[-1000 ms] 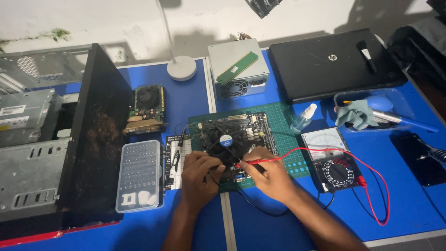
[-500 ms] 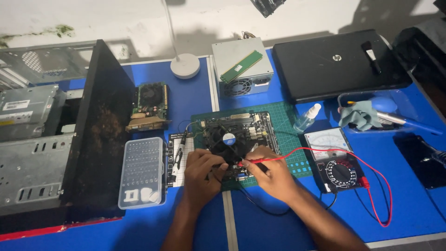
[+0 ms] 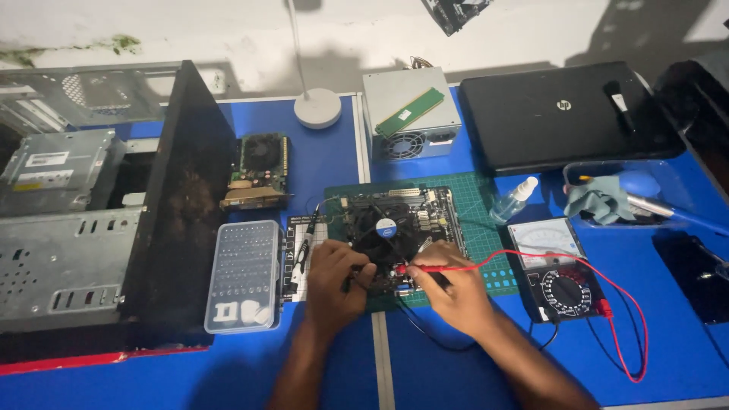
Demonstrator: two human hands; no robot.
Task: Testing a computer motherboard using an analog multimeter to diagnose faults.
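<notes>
A dark motherboard with a round black fan lies on a green cutting mat. My right hand pinches a red test probe, its tip touching the board's near edge. The probe's red lead runs right to an analogue multimeter. My left hand rests on the board's front left corner, fingers curled on a black probe that is mostly hidden. A black lead loops below the hands.
An open computer case fills the left. A clear screwdriver-bit box lies beside it, a graphics card behind. A power supply with a memory stick, a closed laptop, spray bottle and lamp base sit beyond.
The view has drifted slightly. Both hands stay on the board's front edge with the probes, barely shifted.
</notes>
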